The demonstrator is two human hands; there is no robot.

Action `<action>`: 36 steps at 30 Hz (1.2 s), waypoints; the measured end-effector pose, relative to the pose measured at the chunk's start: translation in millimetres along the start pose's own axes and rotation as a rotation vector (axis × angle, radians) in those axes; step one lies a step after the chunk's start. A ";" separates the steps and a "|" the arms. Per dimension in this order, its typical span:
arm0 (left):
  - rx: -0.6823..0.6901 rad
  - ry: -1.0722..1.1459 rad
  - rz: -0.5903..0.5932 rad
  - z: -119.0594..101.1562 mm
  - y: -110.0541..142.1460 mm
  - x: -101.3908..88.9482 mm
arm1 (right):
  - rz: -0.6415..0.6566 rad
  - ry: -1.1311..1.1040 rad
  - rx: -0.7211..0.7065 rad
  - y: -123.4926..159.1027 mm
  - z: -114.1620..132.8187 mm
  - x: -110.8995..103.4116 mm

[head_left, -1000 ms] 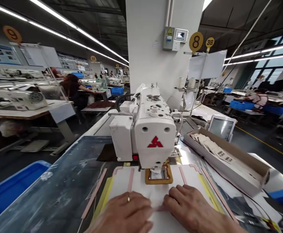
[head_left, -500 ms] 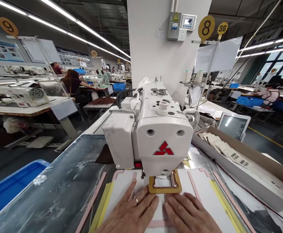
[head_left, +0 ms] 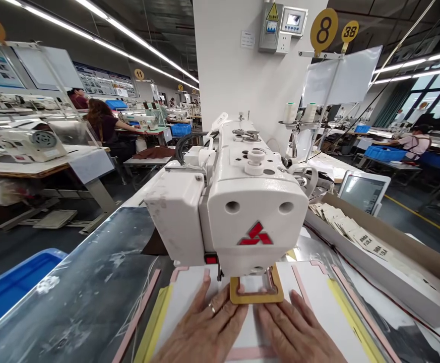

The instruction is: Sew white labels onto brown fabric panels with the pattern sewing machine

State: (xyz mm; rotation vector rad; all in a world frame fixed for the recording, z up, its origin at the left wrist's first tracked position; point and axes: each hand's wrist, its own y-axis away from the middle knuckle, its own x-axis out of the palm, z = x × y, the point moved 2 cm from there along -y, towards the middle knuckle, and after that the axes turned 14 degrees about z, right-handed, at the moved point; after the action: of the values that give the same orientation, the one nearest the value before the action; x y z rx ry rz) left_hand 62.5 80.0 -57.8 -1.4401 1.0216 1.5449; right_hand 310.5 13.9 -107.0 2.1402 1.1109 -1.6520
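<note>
We have both hands pressed flat on a white sewing template (head_left: pixel 189 292) at bottom centre of the frame: the left hand (head_left: pixel 204 330), wearing a ring, and the right hand (head_left: pixel 297 333), fingers spread and gripping nothing. The template, edged with pink strips and yellow tape, lies directly below the white sewing machine head (head_left: pixel 255 212), and a brass-coloured frame (head_left: pixel 256 288) sits on it between our hands, close to both. At lower right, a cardboard tray (head_left: pixel 389 267) holds printed labels (head_left: pixel 350 232); a blue crate (head_left: pixel 11 287) sits at lower left, and a co-worker (head_left: pixel 104 126) is seated at upper left — at a separate station.
</note>
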 end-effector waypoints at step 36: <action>-0.129 0.176 0.202 -1.0 0.8 -1.0 | 0.053 0.084 0.031 -14.2 -11.9 -13.1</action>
State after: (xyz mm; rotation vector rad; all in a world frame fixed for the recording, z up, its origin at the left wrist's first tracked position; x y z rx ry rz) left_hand 62.2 78.8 -56.8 -1.6263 1.2222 1.6758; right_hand 308.6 25.1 -87.4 2.2569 1.0478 -1.5797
